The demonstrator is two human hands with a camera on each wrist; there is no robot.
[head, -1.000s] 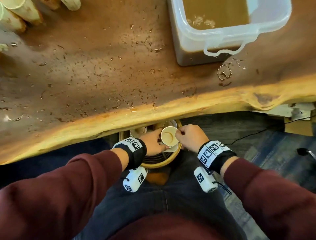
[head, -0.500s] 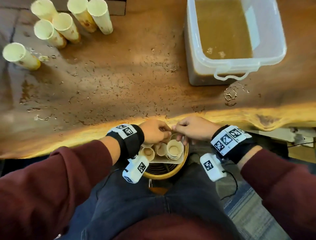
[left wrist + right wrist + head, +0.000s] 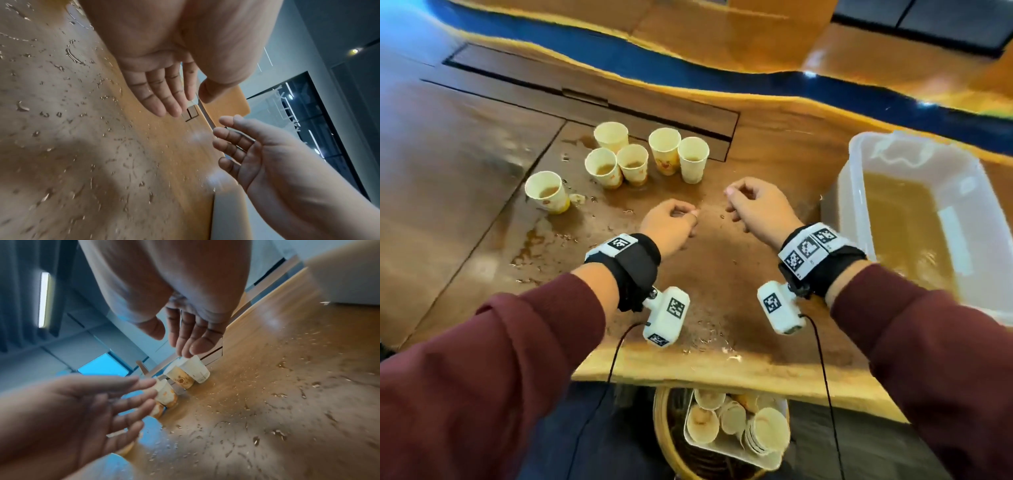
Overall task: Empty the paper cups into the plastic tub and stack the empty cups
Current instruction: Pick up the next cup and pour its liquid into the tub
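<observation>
Both hands are up over the wet wooden table (image 3: 722, 274), and neither holds anything. The left hand (image 3: 671, 228) hangs loose, fingers relaxed and lightly bent; the left wrist view shows those fingers (image 3: 162, 97) nearly straight, thumb apart. The right hand (image 3: 758, 205) sits just beside it, fingers easy and a little spread, palm empty.

Six paper cups (image 3: 633, 161) stand upright beyond the hands: five bunched close together and one (image 3: 547, 192) off on its own to the left. Brown liquid shows in at least four of them. Spilled drops and small puddles dot the tabletop around them.

One clear plastic tub (image 3: 859, 178) sits at the right, well apart from the cups, holding brown liquid.

Down below the table's near edge, one round woven basket (image 3: 664, 442) holds a white tray (image 3: 722, 450) of empty cups (image 3: 767, 431), lying on their sides, some nested in stacks. Their exact number is hard to tell.
</observation>
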